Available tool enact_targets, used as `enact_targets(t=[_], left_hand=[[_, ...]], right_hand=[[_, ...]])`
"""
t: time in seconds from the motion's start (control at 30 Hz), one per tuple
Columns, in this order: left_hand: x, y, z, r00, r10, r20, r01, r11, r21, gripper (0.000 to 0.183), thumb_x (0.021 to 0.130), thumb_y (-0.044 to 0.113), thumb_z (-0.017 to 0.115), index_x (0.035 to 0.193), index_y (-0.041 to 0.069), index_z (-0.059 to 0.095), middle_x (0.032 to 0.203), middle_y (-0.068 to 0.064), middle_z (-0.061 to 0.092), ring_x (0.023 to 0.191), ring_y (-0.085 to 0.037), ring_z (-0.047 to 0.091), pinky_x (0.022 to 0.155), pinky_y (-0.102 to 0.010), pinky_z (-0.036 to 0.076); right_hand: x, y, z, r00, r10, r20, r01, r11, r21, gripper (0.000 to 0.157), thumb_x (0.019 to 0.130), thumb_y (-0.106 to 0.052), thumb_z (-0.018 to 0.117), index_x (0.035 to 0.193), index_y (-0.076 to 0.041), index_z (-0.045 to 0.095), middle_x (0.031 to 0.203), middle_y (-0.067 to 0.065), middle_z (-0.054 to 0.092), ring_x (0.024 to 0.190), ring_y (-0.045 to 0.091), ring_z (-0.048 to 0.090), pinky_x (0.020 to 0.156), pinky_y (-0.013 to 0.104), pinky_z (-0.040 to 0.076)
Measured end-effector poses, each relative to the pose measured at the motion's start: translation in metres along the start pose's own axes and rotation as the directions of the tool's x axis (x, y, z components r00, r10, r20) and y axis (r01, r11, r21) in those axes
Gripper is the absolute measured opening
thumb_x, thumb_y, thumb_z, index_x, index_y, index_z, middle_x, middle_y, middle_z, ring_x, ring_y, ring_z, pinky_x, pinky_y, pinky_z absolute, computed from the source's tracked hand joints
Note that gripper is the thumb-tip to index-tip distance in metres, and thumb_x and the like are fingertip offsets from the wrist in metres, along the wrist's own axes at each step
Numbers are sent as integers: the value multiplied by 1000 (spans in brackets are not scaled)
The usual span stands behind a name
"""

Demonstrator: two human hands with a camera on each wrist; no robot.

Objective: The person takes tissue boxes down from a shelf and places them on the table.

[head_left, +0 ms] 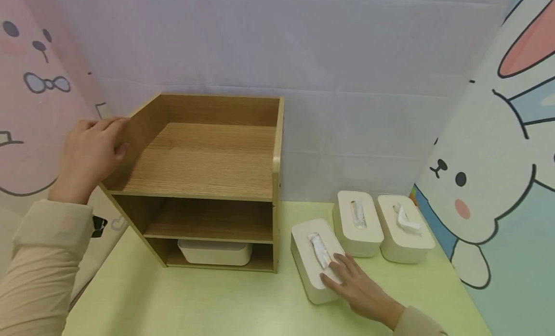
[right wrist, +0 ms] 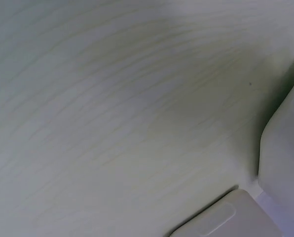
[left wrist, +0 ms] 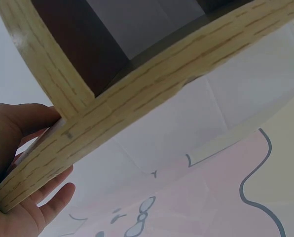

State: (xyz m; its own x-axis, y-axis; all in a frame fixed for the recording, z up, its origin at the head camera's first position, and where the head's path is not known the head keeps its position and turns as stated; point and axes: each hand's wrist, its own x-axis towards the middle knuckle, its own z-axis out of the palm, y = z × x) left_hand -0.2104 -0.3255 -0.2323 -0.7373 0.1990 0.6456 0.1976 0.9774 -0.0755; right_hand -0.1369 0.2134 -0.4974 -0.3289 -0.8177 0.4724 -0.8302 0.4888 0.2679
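Note:
A wooden shelf unit stands on the table, with a raised rim around its top and two levels below. My left hand grips the upper edge of its left side panel; in the left wrist view, thumb and fingers lie on either side of the wooden board. To the right of the shelf sits a white tissue box, turned at an angle, a tissue showing in its slot. My right hand rests on its near right part with fingers spread. The right wrist view does not show that hand.
A white bin-like box sits in the shelf's bottom level. Two more white tissue boxes stand side by side at the back right. A pale curtain hangs behind; a wall with a cartoon rabbit borders the pale green table.

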Motion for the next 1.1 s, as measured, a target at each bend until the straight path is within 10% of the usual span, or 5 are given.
enact_targets(t=[0.43, 0.73, 1.1], left_hand=[[1, 0, 1, 1000, -2, 7, 2, 1000, -3, 44, 77, 3, 59, 120, 2, 52, 116, -24, 57, 101, -47, 45, 85, -57, 37], [0, 0, 0, 1000, 0, 4, 0, 1000, -3, 44, 76, 3, 59, 119, 1, 52, 116, -24, 57, 100, -47, 46, 85, -57, 37], [0, -1, 1, 1000, 3, -10, -3, 1000, -8, 43, 76, 3, 59, 119, 1, 53, 115, -24, 58, 99, -47, 47, 85, -56, 37]], right_hand=[[18, -12, 24, 989, 144, 18, -143, 987, -70, 64, 71, 1, 13, 119, -15, 53, 109, 17, 51, 107, 43, 50, 86, 59, 47], [34, -3, 43, 979, 206, 10, -204, 974, -94, 69, 54, 6, 56, 119, -14, 52, 107, 20, 51, 105, 45, 49, 84, 60, 47], [49, 14, 53, 969, 241, 48, -232, 961, -152, 71, 54, 2, 68, 120, -15, 52, 109, 21, 52, 105, 45, 50, 86, 59, 47]])
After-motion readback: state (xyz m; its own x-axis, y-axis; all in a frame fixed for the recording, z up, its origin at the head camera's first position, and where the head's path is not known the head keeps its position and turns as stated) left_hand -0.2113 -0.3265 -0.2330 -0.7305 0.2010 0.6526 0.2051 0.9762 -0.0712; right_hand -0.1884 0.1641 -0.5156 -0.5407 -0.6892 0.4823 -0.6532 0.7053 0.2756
